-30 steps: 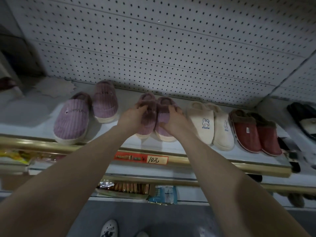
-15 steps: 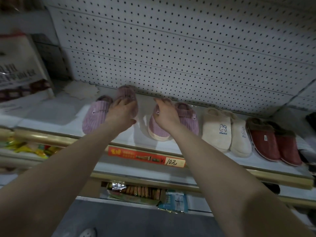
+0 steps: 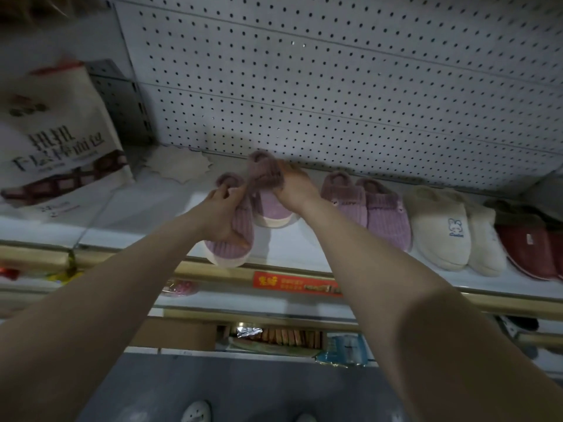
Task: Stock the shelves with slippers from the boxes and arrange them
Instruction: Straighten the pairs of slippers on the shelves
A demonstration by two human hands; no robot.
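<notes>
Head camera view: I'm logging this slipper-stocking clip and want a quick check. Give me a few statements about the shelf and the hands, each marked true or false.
1. The left hand grips a purple slipper near the front edge of the shelf. True.
2. The right hand holds nothing. False: it grips a second purple slipper.
3. A white pair with a rabbit print lies between a purple pair and the red slippers. True.
4. Slippers hang from the pegboard. False: none hang on it in this view.
5. The label on the shelf rail is blue. False: it is red.
</notes>
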